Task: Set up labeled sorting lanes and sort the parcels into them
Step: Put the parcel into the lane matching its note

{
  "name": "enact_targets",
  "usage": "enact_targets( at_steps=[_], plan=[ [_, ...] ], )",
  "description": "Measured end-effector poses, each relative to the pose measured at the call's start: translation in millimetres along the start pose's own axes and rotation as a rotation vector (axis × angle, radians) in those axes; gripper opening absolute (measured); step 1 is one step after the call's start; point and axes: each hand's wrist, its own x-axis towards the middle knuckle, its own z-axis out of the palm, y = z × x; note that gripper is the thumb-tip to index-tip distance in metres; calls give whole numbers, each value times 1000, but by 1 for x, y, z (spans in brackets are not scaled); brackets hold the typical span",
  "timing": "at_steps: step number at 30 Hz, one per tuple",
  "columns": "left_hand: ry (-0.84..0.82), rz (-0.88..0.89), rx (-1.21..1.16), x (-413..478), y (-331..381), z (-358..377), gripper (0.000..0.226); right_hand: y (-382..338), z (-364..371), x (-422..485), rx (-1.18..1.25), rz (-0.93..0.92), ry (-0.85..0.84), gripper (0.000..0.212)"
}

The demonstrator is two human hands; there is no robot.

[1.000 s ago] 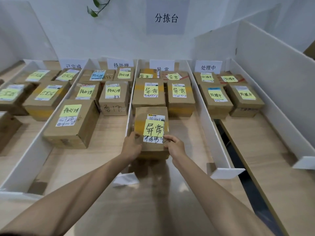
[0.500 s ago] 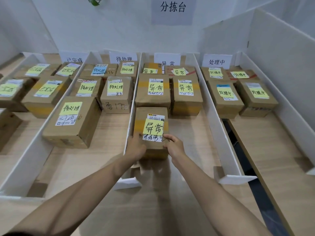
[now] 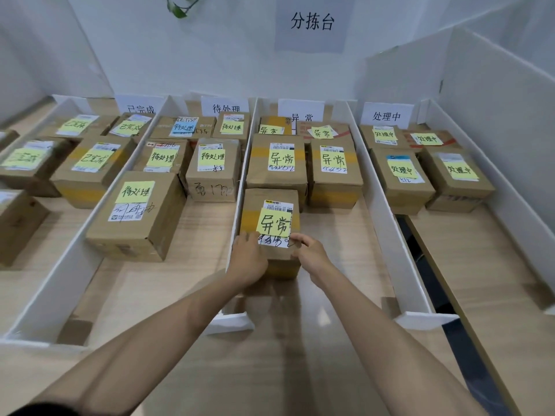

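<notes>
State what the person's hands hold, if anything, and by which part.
The cardboard parcel labelled 异常. The left hand grips its near-left corner, the right hand its near-right corner.

Wall sign [image 3: 312, 21]: showing 分拣台, far beyond the fingers [image 3: 250, 237].
Leftmost card [image 3: 140, 109]: reading 已完成, standing beyond and well left of the fingers.
Second card [image 3: 225, 108]: reading 待处理, standing beyond and slightly left.
Third card [image 3: 301, 115]: reading 异常, standing straight beyond them.
Fourth card [image 3: 386, 116]: reading 处理中, standing beyond and right.
Yellow note [image 3: 274, 222] on the parcel [image 3: 270, 198]: reading 异常, lying just past the fingers.
Big note [image 3: 135, 192] left of the fingers: reading 待处理.
</notes>
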Motion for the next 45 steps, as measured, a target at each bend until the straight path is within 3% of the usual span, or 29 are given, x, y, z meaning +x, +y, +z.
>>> enact_targets(
  at_steps=[5,13,19,24,29,39,45],
  plan=[
    [-85,17,-58,-2,6,-22,41,-22,-11,-12,-176,-79,7,42],
    [79,45,-118,-10,28,-71,32,-63,-17,-33,-231,-214,-35,38],
    [76,95,-16,-27,37,-111,42,-91,-13,-51,-294,-350,-59,35],
    [95,57,-88,-45,28,-143,43,-115,8,-70,-315,-406,-122,36],
    [188,29,-147,-65,0,-185,39,-134,39,-84,-305,-493,-224,34],
    [391,-23,-138,-139,-65,-286,47,-177,147,-134,-268,-653,-273,29],
    [552,-47,-161,-200,-125,-349,39,-192,232,-192,-249,-749,-302,30]
  ],
)
